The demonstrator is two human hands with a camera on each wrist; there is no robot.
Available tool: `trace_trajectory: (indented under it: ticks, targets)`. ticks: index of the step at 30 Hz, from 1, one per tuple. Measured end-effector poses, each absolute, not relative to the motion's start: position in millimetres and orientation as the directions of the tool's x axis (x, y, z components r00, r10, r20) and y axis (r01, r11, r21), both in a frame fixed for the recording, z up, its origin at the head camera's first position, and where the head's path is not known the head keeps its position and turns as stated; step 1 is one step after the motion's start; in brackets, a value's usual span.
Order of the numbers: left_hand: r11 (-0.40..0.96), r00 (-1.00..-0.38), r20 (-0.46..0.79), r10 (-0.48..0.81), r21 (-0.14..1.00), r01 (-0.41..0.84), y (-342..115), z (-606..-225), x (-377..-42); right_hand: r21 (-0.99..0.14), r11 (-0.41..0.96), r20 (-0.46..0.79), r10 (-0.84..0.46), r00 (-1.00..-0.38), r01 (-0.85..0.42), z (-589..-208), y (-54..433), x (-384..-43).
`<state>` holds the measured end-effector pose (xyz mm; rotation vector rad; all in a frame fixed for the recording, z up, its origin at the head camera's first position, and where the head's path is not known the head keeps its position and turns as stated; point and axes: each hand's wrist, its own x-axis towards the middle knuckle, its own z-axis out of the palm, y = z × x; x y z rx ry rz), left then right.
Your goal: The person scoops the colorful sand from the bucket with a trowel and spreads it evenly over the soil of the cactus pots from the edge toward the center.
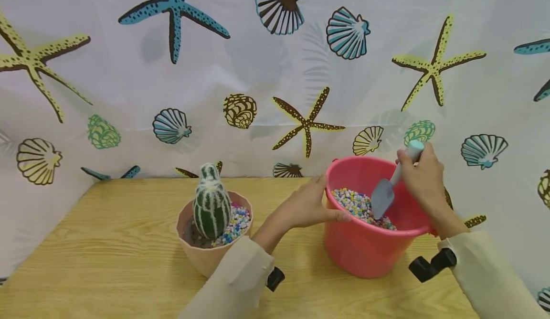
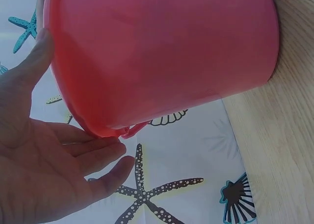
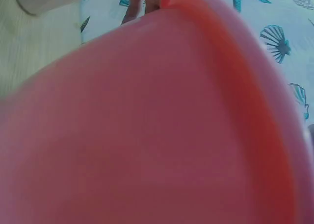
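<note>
My right hand (image 1: pixel 423 178) grips the pale handle of a small garden trowel (image 1: pixel 382 198) over a pink bucket (image 1: pixel 365 254). Its grey blade points down, the tip at the colourful beads (image 1: pixel 354 204) inside. Against the bucket's left side rests my left hand (image 1: pixel 307 204), its thumb at the front of the rim and its fingers farther back. The left wrist view shows those fingers (image 2: pixel 95 155) fairly straight beside the bucket's wall. In the right wrist view the bucket's wall (image 3: pixel 147 121) fills most of the picture and hides the trowel.
Left of the bucket, a peach-coloured pot (image 1: pixel 199 257) stands on the wooden table (image 1: pixel 107 252). It holds a green-and-white striped cactus-like plant (image 1: pixel 210 209), dark soil and colourful beads on one side. A white cloth (image 1: pixel 258 70) printed with shells and starfish hangs behind.
</note>
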<state>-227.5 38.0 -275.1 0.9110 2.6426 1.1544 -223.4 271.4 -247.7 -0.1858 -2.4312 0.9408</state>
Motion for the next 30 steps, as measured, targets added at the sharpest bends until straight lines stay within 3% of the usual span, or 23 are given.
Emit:
trace_trajectory:
  ticks: [5, 11, 15, 19, 25, 30]
  targets:
    - [0.516, -0.805, 0.134, 0.577, 0.705, 0.487, 39.2, -274.5, -226.8, -0.544, 0.837, 0.378, 0.182, -0.908, -0.058, -255.7, 265.5, -223.5]
    - [0.488, -0.796, 0.156, 0.584, 0.716, 0.498, 38.7, -272.3, -229.0, -0.691, 0.721, 0.35, 0.279, -0.894, -0.046, -251.4, 255.8, -224.8]
    - [0.483, -0.79, 0.163, 0.59, 0.713, 0.508, 35.6, -269.8, -229.5, -0.844, 0.535, 0.28, 0.395, -0.875, -0.028, -248.5, 253.0, -226.7]
    - [0.497, -0.793, 0.151, 0.59, 0.706, 0.504, 34.2, -268.2, -228.9, -0.958, 0.274, 0.195, 0.424, -0.884, -0.079, -247.5, 250.9, -229.2]
    - [0.516, -0.799, 0.136, 0.586, 0.698, 0.497, 37.2, -271.0, -229.6, -0.993, -0.012, 0.103, 0.411, -0.906, -0.118, -247.6, 254.4, -225.7]
    - [0.534, -0.812, 0.128, 0.57, 0.693, 0.484, 38.6, -273.4, -228.2, -0.981, -0.163, 0.034, 0.378, -0.925, -0.103, -249.6, 262.3, -223.6]
